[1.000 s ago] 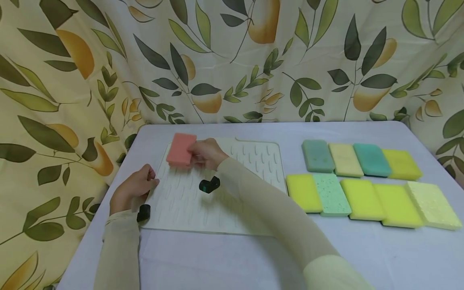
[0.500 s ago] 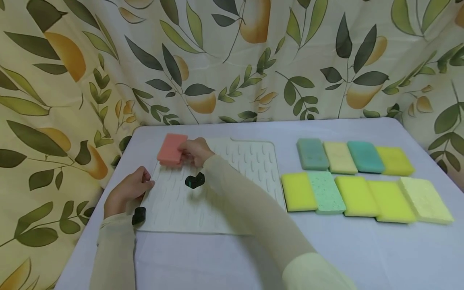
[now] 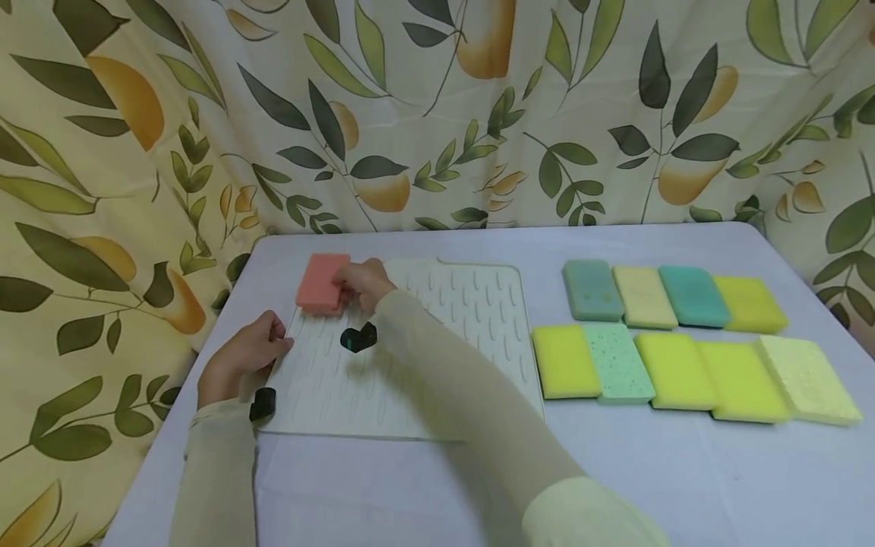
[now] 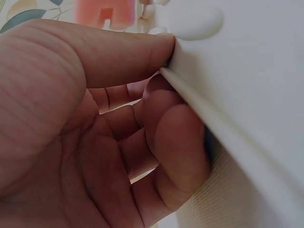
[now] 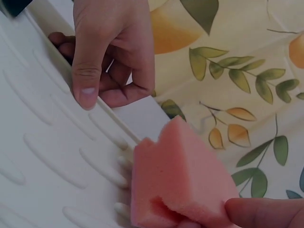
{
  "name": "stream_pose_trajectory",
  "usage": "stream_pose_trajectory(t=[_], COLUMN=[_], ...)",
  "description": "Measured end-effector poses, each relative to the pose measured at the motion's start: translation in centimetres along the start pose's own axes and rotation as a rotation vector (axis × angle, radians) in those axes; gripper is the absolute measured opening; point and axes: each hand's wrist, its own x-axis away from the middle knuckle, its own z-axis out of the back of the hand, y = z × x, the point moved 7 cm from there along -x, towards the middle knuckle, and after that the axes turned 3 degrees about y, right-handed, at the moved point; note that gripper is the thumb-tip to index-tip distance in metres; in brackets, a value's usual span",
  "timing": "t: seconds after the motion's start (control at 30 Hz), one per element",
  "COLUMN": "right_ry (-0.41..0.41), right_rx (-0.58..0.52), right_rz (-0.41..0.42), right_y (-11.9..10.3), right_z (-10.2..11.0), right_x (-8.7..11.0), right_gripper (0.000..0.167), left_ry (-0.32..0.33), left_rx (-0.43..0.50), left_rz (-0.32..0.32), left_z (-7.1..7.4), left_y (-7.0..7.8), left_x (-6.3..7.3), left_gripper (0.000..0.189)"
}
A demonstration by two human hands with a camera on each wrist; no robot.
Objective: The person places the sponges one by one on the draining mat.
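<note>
A pink sponge (image 3: 321, 282) is at the far left corner of a white drying mat (image 3: 481, 304) with raised ridges. My right hand (image 3: 369, 282) grips the sponge's right side, thumb and fingers around it. In the right wrist view the sponge (image 5: 171, 171) shows a notched side and sits right at the mat's edge. My left hand (image 3: 242, 353) pinches the mat's left edge. The left wrist view shows the thumb (image 4: 128, 57) on top of the mat and the curled fingers (image 4: 180, 147) beneath its rim.
Right of the mat, two rows of sponges lie on the white-covered table (image 3: 383, 486). The back row has a grey-green sponge (image 3: 592, 290) and a teal sponge (image 3: 693, 295); the front has a speckled green sponge (image 3: 620, 365) and several yellow ones. A leaf-patterned curtain (image 3: 437, 114) hangs behind.
My right hand has brought the pink sponge slightly left to the mat's corner, then stays nearly still. The left hand keeps its hold on the edge. The head view has shifted a little.
</note>
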Motion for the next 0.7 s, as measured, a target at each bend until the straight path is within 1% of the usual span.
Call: stream_pose_trajectory(t=[0.13, 0.27, 0.47, 0.7], right_ry=[0.003, 0.023, 0.067, 0.056], right_rx=[0.01, 0.011, 0.027, 0.04], right_rz=[-0.003, -0.017, -0.031, -0.01], right_y=[0.02, 0.18, 0.4, 0.4], right_z=[-0.09, -0.07, -0.02, -0.13], right_x=[0.17, 0.1, -0.45, -0.71], right_gripper=[0.028, 0.036, 0.034, 0.036], left_ry=[-0.008, 0.001, 0.003, 0.008], left_rx=[0.012, 0.023, 0.03, 0.008], left_rz=[0.016, 0.019, 0.012, 0.02], left_z=[-0.06, -0.16, -0.31, 0.04], left_y=[-0.08, -0.14, -0.01, -0.18], left_x=[0.02, 0.03, -0.01, 0.0], left_gripper=[0.021, 0.021, 0.02, 0.021])
